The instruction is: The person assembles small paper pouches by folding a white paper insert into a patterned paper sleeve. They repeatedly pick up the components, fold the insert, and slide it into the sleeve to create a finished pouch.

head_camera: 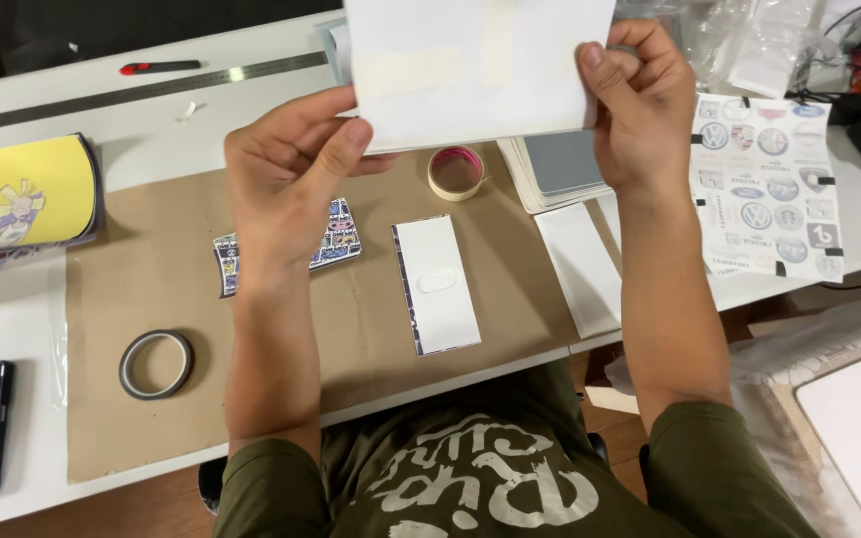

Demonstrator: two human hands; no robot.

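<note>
Head view: your left hand (286,164) and right hand (640,105) grip the white sheet (475,65) above the bench (151,149), apparently inspecting it; keep both pinches firm.

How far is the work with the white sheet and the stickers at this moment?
Looks done: a white rectangular piece lies flat on the brown paper mat, beside a small sticker sheet. In hand: the left hand and right hand hold a white sheet up by its lower edges. Seemingly left: the emblem sticker sheet lies apart, and both tape rolls rest untouched.
</note>
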